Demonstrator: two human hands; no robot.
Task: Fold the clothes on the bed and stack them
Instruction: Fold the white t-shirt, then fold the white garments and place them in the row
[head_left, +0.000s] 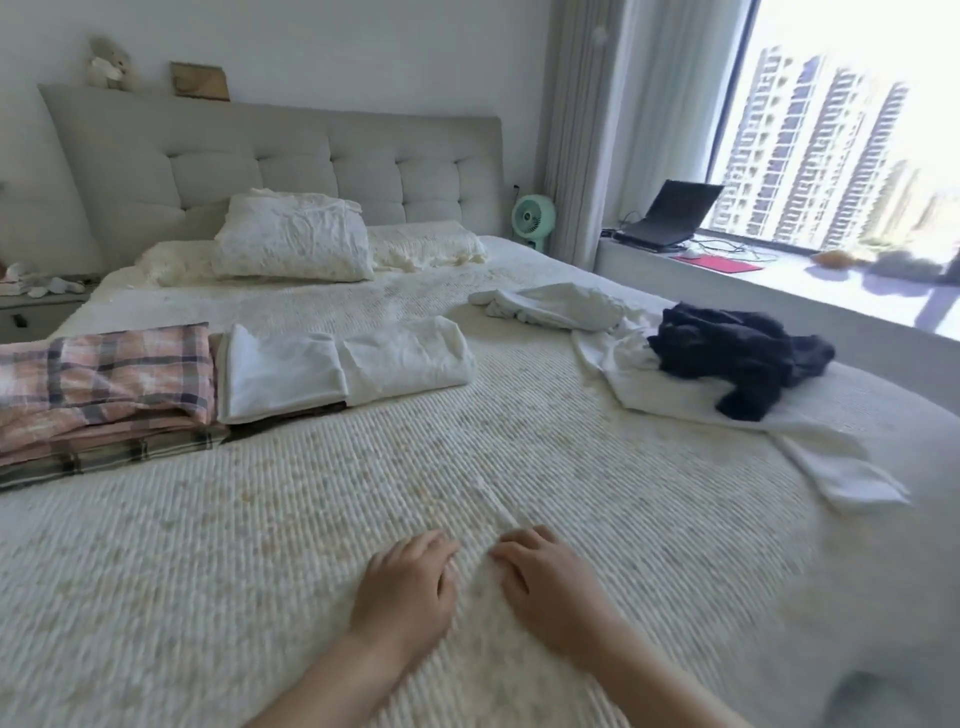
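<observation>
Hands: left hand (402, 590) and right hand (545, 587) lie side by side at 6 o'clock, palms down on the cream ribbed bedspread (311, 545), fingers loosely bent, holding nothing.
Folded: pink plaid folded stack (104, 384) at 9 o'clock; white folded garments (343, 366) just beside it.
Unfolded: black crumpled garment (737, 348) at 2 o'clock, atop a spread white garment (675, 395); another crumpled white piece (550, 306) lies near.
Beyond: white pillow (291, 236) at 11 o'clock.

Both hands lie palm-down on the ribbed bedspread (311, 545) at 6 o'clock, left hand (402, 587) just beside right hand (550, 587), holding nothing. Folded plaid clothes (104, 384) and white folded garments (343, 369) sit at 9 o'clock; a black garment (737, 353) on crumpled white clothes (649, 384) lies at 2 o'clock.
</observation>
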